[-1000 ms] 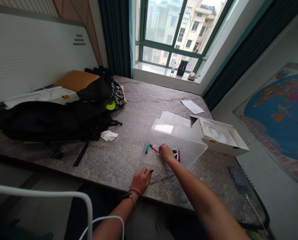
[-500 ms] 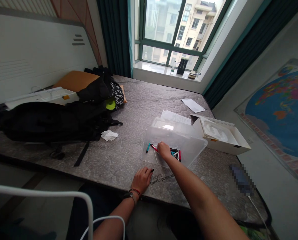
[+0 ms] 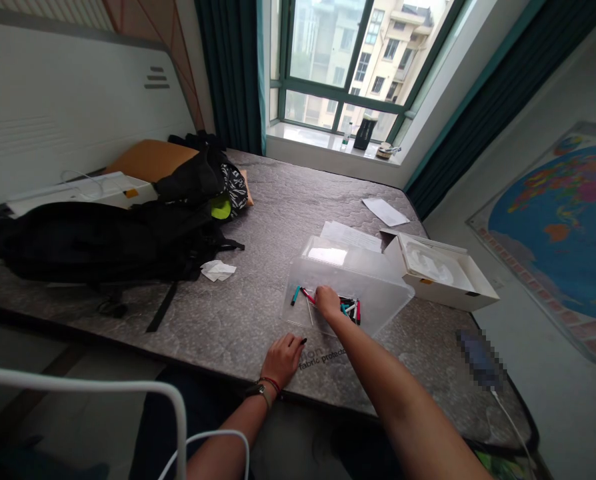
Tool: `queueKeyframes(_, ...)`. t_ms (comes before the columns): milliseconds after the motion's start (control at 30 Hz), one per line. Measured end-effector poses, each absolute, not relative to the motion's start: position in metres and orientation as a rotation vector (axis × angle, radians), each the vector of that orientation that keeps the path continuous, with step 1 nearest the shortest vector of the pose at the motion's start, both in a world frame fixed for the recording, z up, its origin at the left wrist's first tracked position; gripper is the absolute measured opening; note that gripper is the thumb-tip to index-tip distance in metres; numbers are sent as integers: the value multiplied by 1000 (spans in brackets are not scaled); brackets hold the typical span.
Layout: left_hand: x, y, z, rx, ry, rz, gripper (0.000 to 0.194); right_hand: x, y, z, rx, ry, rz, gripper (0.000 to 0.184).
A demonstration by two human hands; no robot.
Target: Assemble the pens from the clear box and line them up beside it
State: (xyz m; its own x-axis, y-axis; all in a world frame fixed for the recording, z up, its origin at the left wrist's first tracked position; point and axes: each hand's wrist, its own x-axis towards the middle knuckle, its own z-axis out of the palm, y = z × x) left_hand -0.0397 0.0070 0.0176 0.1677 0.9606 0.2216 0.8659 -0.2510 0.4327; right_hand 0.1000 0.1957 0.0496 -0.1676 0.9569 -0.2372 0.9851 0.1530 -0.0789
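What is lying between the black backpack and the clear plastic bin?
In the head view, a crumpled white tissue or paper lies there, nearer the backpack; from it to the bin, the grey surface shows.

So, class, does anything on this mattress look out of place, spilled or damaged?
Slightly: a crumpled white tissue lies loose on the mattress near the black bag, like litter. Inside the clear plastic bin, pens lie jumbled at different angles. No spill or damage is apparent.
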Motion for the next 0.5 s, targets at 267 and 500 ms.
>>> queueKeyframes(267, -39, 7, 17, 2231, 1785, 691, 22, 97, 210, 63, 1681, 2362, -507, 18)
queueKeyframes(500, -40, 7, 17, 2230, 1780, 690, 23, 112, 169, 59, 2158, 2569, -1017, 26)
